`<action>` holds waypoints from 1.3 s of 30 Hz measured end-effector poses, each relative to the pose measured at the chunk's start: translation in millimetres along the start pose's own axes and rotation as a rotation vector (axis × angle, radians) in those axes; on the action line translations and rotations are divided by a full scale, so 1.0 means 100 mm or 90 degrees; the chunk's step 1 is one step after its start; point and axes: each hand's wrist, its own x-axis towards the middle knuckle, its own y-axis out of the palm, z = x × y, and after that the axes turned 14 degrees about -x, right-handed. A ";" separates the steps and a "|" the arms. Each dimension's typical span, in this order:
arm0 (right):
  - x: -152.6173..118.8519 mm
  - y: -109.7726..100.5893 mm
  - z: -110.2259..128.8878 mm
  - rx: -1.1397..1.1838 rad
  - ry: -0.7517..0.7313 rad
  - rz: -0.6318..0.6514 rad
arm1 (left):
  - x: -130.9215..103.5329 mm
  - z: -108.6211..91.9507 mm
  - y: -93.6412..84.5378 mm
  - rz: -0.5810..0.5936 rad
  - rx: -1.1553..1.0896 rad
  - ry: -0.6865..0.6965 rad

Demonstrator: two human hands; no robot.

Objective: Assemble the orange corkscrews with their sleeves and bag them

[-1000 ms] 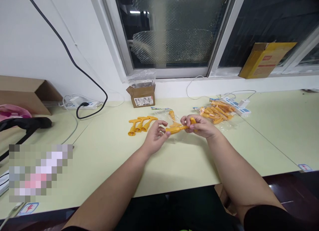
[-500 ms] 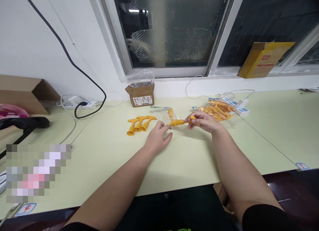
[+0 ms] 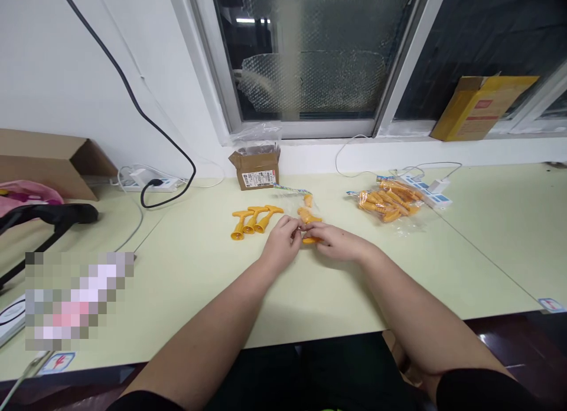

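Note:
Near the table's middle, my left hand [image 3: 283,241] and my right hand [image 3: 334,241] meet at the fingertips. My right fingers are closed on a yellow tool [image 3: 312,240], partly hidden under them. The left fingers are pinched together beside it; what they hold is hidden. Just behind the hands lies a clear plastic bag [image 3: 292,204] with yellow pieces [image 3: 306,215] in or on it. Left of my hands, three yellow T-shaped tools [image 3: 250,220] lie side by side. A clear bag full of yellow tools [image 3: 390,199] lies to the right.
A small open cardboard box [image 3: 258,169] stands by the wall. Power strips [image 3: 438,196] and cables lie along the back. At the left are a larger box [image 3: 39,160] and a black strap-like object [image 3: 57,219]. A yellow carton [image 3: 482,110] leans on the window.
My right hand has moved left and down to meet my left hand, bringing the yellow tool with it. The whole view has shifted slightly.

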 end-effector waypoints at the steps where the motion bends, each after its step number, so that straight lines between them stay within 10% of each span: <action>1: 0.03 0.08 0.01 -0.030 0.003 -0.005 | 0.00 0.00 0.00 0.004 -0.008 0.009; 12: 0.23 0.33 -0.09 -0.138 0.139 -0.106 | -0.03 -0.07 0.01 0.134 -0.117 0.079; 22: 0.29 0.31 0.00 -0.225 0.295 -0.014 | -0.03 -0.13 -0.02 0.186 -0.146 0.102; 33: 0.30 0.33 -0.02 -0.327 0.439 0.000 | -0.02 -0.05 -0.06 0.137 -0.151 0.081; 39: 0.20 0.34 -0.09 -0.241 0.396 -0.012 | 0.12 0.18 -0.29 -0.069 0.163 -0.029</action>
